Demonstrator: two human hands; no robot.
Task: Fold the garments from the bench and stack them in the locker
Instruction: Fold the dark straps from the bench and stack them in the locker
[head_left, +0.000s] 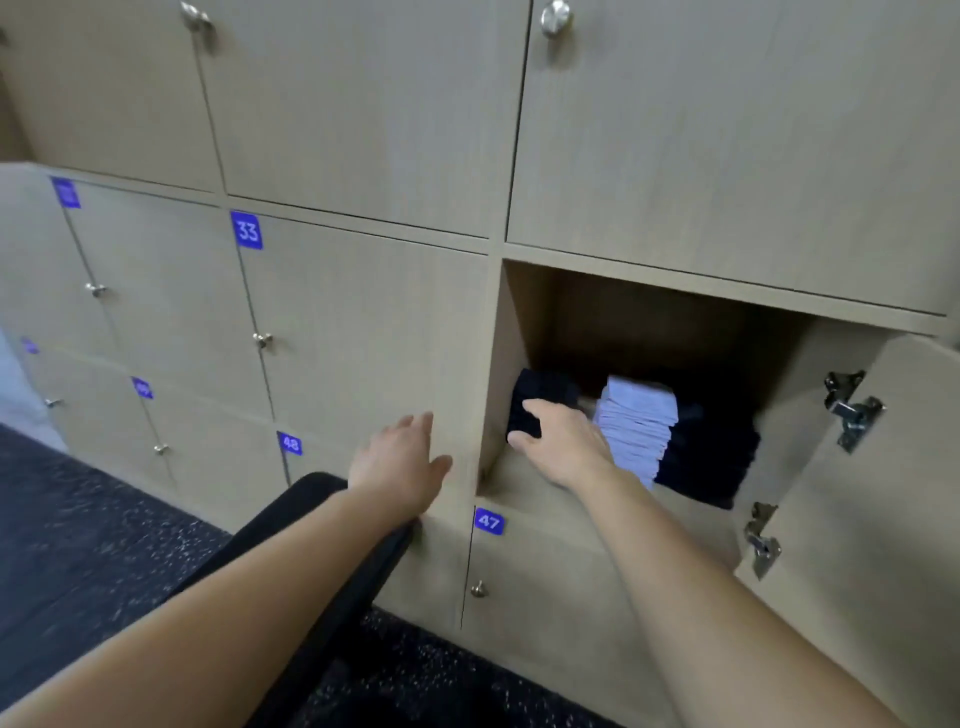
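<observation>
An open locker (524, 332) sits at middle right among pale wooden lockers. Inside it stand a stack of light grey folded garments (636, 426) and a stack of black folded garments (711, 452) to its right. My right hand (563, 441) reaches into the locker's left side and grips a small dark folded garment (535, 402). My left hand (402, 462) hovers flat with fingers spread in front of the closed door left of the opening, holding nothing.
The locker's door (893, 519) hangs open to the right with metal hinges showing. Closed lockers numbered 33 (247, 230), 48 and 47 (488, 521) surround it. A black padded bench end (317, 519) lies below my left forearm on dark speckled flooring.
</observation>
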